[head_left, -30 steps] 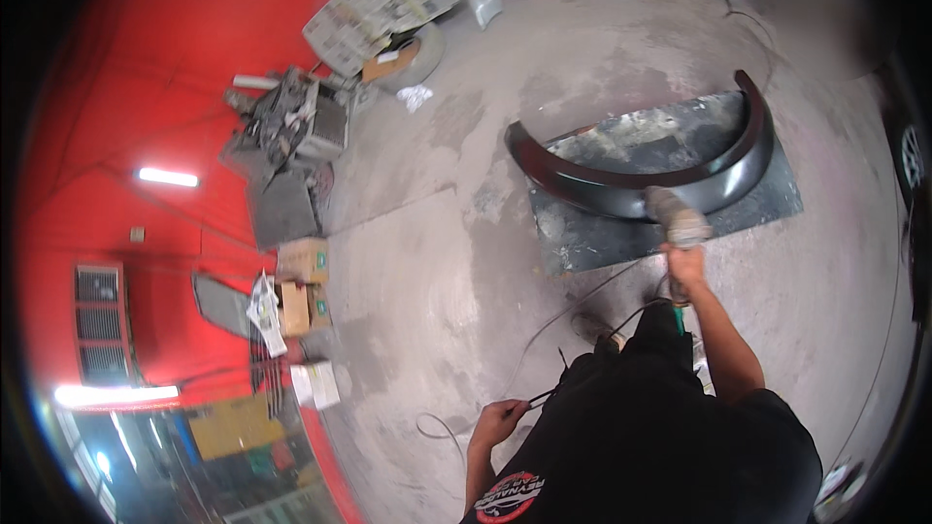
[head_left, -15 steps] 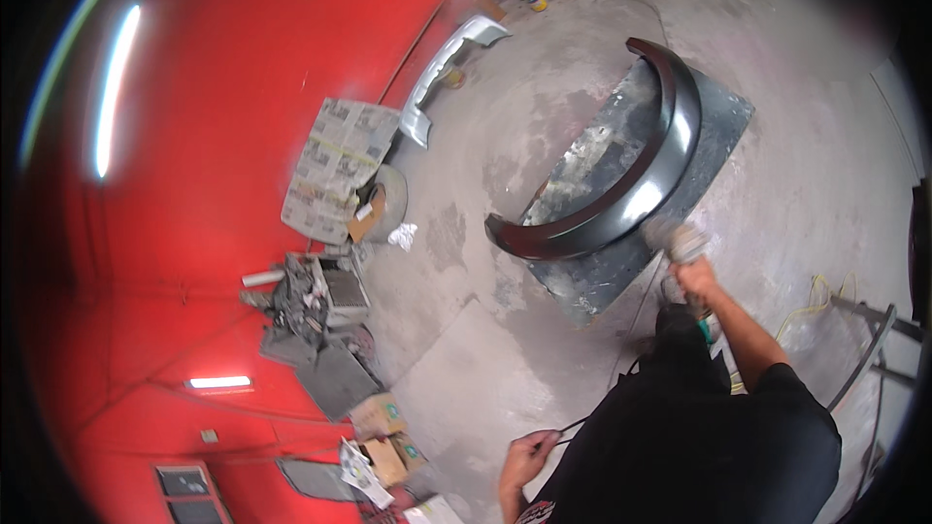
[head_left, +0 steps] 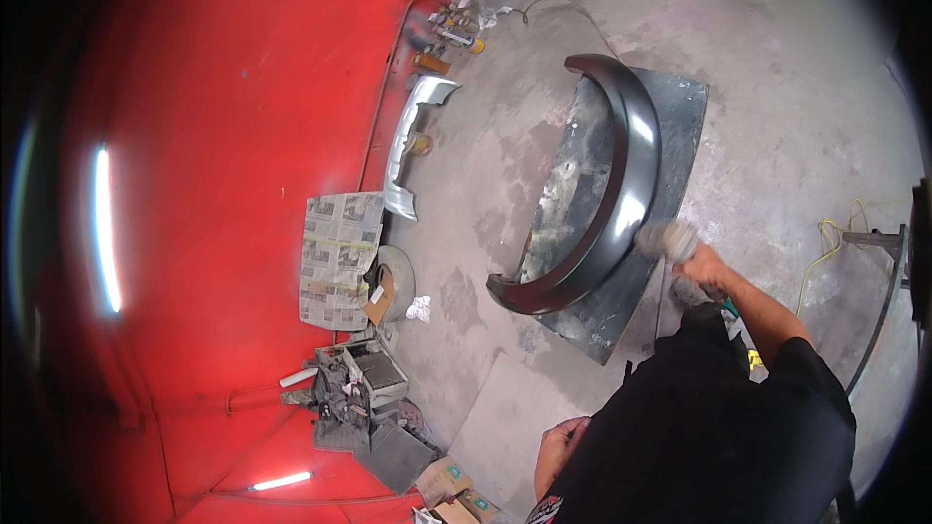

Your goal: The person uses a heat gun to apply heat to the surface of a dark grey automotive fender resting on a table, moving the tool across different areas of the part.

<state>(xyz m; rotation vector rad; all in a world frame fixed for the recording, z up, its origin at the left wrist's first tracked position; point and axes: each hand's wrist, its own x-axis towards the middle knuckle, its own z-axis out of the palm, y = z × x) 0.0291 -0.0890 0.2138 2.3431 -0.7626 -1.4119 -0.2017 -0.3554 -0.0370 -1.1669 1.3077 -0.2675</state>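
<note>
A glossy dark arched panel (head_left: 633, 175) (both ends leftward) lies on a board (head_left: 680, 136), a blurred greyish tool (head_left: 668, 241) by its outer edge.

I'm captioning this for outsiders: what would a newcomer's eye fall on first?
Probably the bright red wall, filling much of the left side. Then the glossy, dark curved car part, resting on a dark board right of centre. Near its outer edge, the right hand grips a greyish tool.

Lower right of frame: black shirt (head_left: 709, 432), right sleeve (head_left: 811, 374) short; red-and-white print (head_left: 546, 510) at bottom edge.
</note>
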